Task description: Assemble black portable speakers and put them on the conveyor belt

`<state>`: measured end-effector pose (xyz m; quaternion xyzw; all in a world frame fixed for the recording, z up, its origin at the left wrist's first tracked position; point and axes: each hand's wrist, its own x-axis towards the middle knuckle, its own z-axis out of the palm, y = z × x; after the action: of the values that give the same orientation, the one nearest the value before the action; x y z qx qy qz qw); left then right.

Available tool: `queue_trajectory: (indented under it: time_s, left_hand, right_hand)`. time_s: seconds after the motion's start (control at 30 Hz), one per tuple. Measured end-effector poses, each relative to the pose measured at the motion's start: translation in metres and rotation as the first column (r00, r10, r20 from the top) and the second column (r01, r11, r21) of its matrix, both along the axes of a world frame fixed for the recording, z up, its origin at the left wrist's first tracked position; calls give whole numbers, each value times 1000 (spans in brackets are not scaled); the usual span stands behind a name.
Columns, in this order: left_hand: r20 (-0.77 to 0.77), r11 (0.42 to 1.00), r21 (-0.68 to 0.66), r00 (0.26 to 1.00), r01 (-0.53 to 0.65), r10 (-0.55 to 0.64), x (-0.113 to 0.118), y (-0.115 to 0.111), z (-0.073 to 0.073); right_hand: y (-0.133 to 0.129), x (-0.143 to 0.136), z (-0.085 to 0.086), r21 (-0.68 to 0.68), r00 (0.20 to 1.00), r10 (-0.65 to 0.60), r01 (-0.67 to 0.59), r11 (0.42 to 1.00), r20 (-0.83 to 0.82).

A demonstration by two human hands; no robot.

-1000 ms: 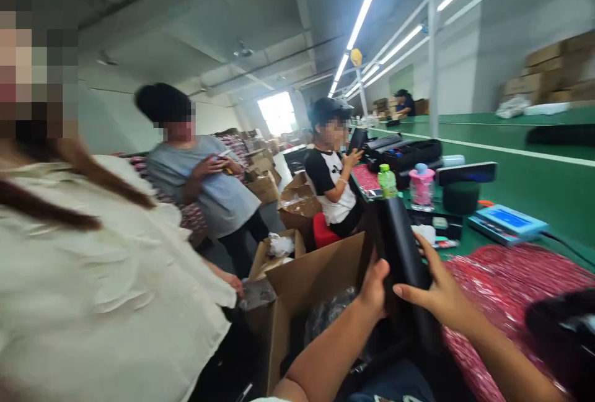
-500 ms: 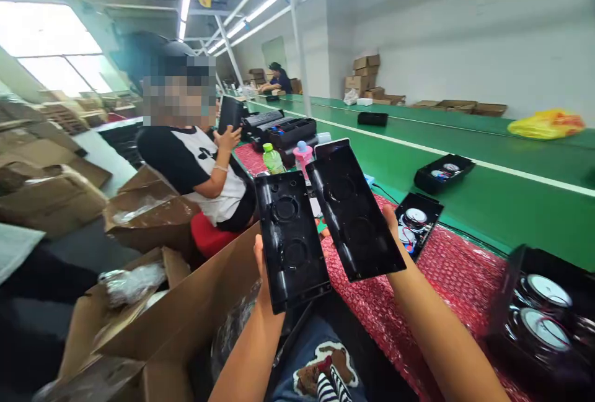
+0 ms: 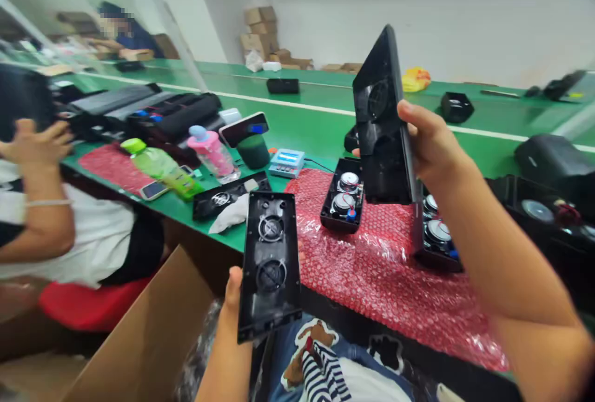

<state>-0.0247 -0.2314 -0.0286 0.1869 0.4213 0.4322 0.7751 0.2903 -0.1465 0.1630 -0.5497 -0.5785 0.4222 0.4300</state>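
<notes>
My left hand (image 3: 232, 303) grips a black panel (image 3: 270, 266) with two round grilles, held low over my lap. My right hand (image 3: 425, 135) is closed on a second black panel (image 3: 383, 123), raised and tilted nearly upright above the bench. Below that panel, a black speaker housing (image 3: 343, 197) with two round drivers lies on red bubble wrap (image 3: 362, 272). Another housing (image 3: 437, 228) with drivers sits under my right forearm. A black part (image 3: 223, 197) and a white cloth (image 3: 231, 215) lie on the bench beyond my left hand.
A green bottle (image 3: 162, 166), pink bottle (image 3: 214, 154), phone (image 3: 244, 129) and small blue device (image 3: 287, 163) stand on the green bench (image 3: 316, 104). A person (image 3: 69, 228) sits at left beside a cardboard box (image 3: 144, 327). More housings (image 3: 539, 204) are at right.
The view has turned to the right. My right hand has raised its panel and moved it away from the left one, tilting it more upright. My left hand still holds its panel low.
</notes>
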Motion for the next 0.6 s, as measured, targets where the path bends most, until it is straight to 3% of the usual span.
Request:
queue_trajectory:
  time_s: [0.1, 0.2, 0.3, 0.37, 0.5, 0.53, 0.6]
  left_hand:
    - [-107, 995, -99, 994, 26, -37, -8, 14, -12]
    - [-190, 999, -43, 981, 20, -28, -1, 41, -3]
    - [-305, 989, 29, 944, 142, -126, 12, 76, 12]
    - [-433, 961, 67, 875, 268, -214, 19, 101, 15]
    - [-739, 840, 157, 626, 519, -249, 24, 144, 9]
    - [-824, 796, 171, 527, 581, -208, 24, 152, 8]
    - [-965, 703, 141, 255, 698, -60, 24, 162, 12]
  right_hand:
    - [-5, 38, -12, -220, 989, -147, 140, 965, -17]
    - [-12, 60, -43, -366, 984, -177, 170, 915, 14]
    - [-23, 60, -70, -395, 979, -191, 205, 895, 75]
    - [-32, 51, -83, -418, 970, -235, 242, 876, 70]
    - [-62, 23, -108, -503, 889, -413, 269, 821, -198]
    - [-72, 16, -115, -527, 844, -461, 269, 806, -274]
    - [-91, 2, -131, -580, 750, -535, 252, 775, -389]
